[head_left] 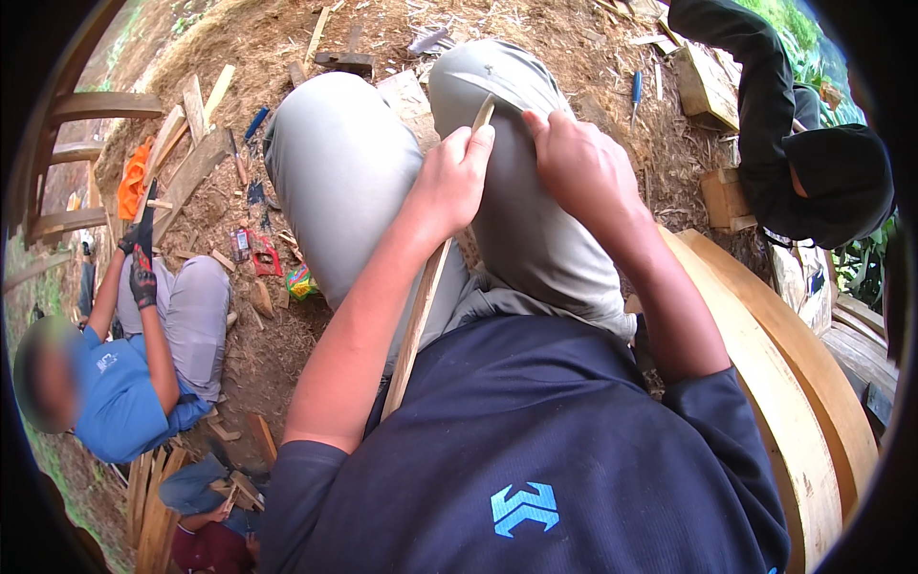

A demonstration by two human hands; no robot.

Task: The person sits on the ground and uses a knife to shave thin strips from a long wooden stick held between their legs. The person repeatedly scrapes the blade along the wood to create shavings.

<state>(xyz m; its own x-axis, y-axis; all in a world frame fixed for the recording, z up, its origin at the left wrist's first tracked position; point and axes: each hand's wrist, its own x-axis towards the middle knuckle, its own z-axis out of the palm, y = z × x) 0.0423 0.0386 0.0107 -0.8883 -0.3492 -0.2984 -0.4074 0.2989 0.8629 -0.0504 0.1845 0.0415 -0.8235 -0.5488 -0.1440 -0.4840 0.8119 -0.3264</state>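
Observation:
A long, thin wooden stick point(421, 320) runs from my belly up across my lap, its pointed tip above my left hand. My left hand point(453, 182) is wrapped round the stick near that tip, thumb along it. Just to the right, my right hand point(585, 170) is closed above my right thigh, its thumb pointing up toward the stick's tip. What its fingers hold, if anything, is hidden beneath the hand. Grey trousers point(349, 163) cover my raised knees, which lie under both hands.
A blue-handled tool point(637, 88) lies on the shaving-strewn ground. Curved planks point(765, 383) stand close on my right. At left, a gloved co-worker in a blue shirt point(124, 397) sits by wood scraps; another person in black point(813, 163) bends at upper right.

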